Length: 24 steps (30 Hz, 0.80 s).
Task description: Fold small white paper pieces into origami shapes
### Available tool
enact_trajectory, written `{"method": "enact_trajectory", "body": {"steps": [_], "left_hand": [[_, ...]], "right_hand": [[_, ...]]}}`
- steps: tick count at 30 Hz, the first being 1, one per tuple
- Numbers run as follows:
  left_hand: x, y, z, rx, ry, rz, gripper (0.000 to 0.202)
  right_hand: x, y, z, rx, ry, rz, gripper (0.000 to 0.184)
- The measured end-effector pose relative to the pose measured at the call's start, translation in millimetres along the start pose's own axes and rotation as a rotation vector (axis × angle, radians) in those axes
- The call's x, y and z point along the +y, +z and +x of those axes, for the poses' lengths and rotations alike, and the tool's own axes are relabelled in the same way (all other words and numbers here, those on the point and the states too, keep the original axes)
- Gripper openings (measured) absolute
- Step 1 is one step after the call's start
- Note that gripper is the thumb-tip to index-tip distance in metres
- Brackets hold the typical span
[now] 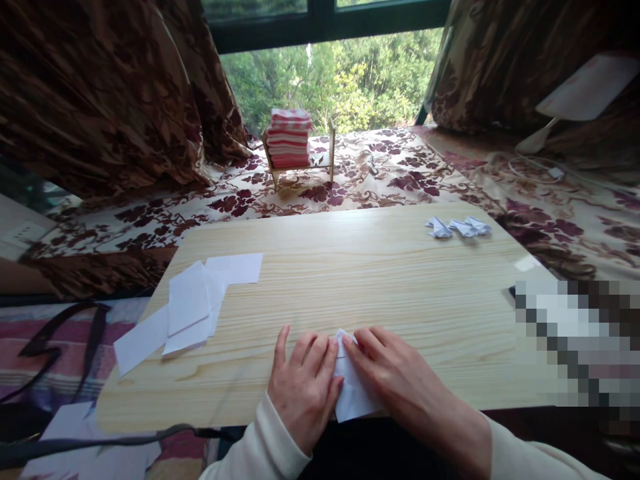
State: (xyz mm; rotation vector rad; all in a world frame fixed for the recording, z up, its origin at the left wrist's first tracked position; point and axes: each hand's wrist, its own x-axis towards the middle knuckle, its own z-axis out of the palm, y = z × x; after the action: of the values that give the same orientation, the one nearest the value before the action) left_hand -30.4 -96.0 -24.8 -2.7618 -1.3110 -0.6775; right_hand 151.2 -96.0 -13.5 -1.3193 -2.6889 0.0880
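A small white sheet of paper (353, 393) lies partly folded at the near edge of a light wooden table (350, 280). My left hand (303, 383) rests on its left side, fingers stretched flat and pressing down. My right hand (395, 377) lies over its right side, fingertips pressing along the paper's top fold. Both hands meet over the paper, and much of the sheet is hidden under them.
A loose pile of white paper sheets (187, 307) lies at the table's left. Folded white paper figures (457, 227) sit at the far right. A small wooden rack with striped cloths (290, 140) stands by the window. A blurred patch covers the right edge.
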Motion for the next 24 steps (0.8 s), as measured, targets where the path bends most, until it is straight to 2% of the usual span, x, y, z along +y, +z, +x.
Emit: {"method": "enact_trajectory", "body": {"steps": [6,9,12,17,21,24], "left_hand": [[-3.8,-1.8,3.0,-0.025,0.043,0.003,0.031],[-1.8,-2.3,3.4,-0.031,0.035,0.022,0.031],[1.2,-1.4,2.1,-0.025,0.019,0.033,0.031],[12.9,3.3,2.8,0.036,-0.044,0.029,0.032],[19.8,-0.7,3.4,0.009,-0.108,-0.019,0.032],[11.1,-7.3,-0.8,-0.025,-0.114,-0.063,0.031]], "right_hand": [[-9.9,1.5,14.1,0.01,0.024,-0.146,0.018],[-9.8,1.5,7.0,0.015,-0.009,-0.166,0.029],[0.2,-2.1,-7.5,0.011,-0.027,-0.178,0.041],[16.7,-15.8,-15.1,0.038,0.081,-0.053,0.036],[6.4,-16.4,-10.3,0.052,0.067,-0.032,0.034],[-0.6,-11.0,-10.1,0.051,0.09,-0.05,0.032]]}}
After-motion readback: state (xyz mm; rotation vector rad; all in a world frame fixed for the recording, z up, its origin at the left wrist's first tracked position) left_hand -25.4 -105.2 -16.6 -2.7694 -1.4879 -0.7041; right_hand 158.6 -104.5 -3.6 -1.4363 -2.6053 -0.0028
